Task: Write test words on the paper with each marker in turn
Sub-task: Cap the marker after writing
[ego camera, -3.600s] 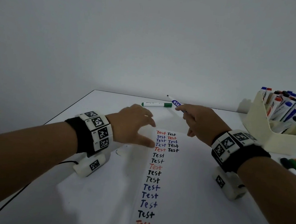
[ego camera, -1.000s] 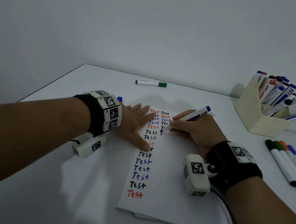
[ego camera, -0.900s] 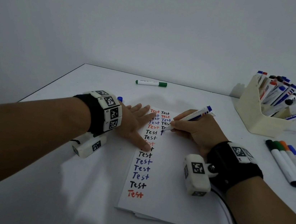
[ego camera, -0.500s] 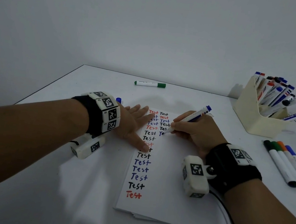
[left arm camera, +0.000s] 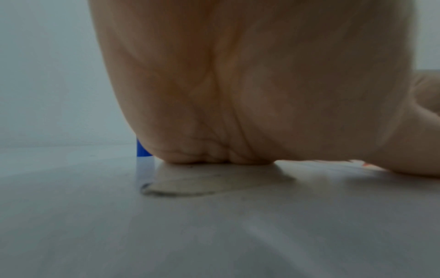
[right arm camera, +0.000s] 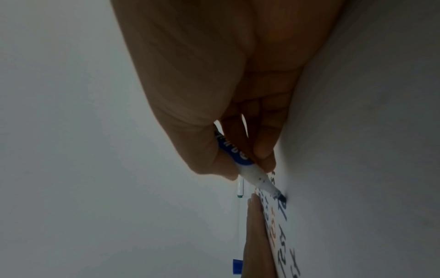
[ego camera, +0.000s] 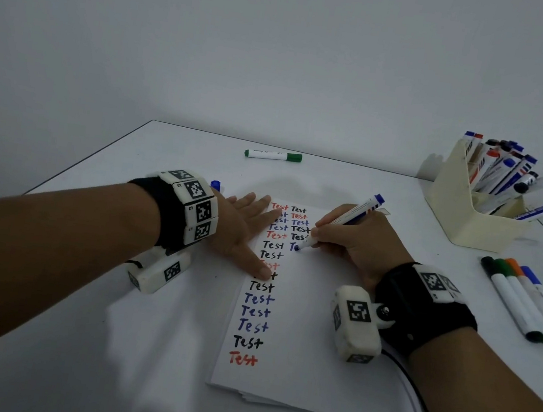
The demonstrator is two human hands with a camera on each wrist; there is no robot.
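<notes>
1. Paper (ego camera: pixel 306 348) lies on the white surface (ego camera: pixel 105 356) under both hands, carrying columns of "Test" in red, blue and black.
2. The left hand (ego camera: pixel 242 233) lies flat with fingers spread, pressing the sheet's left edge.
3. The right hand (ego camera: pixel 354 244) pinches a blue marker (ego camera: pixel 348 217) between thumb and fingers, its tip touching the sheet on a half-written blue word.
4. A blue cap (ego camera: pixel 215 185) stands just beyond the left wrist.
5. A green marker (ego camera: pixel 272 155) lies well beyond both hands.
6. A cream holder (ego camera: pixel 462 217) full of markers stands beyond the right hand, to its right.
7. Four loose markers (ego camera: pixel 523 301) lie side by side right of the right wrist.
</notes>
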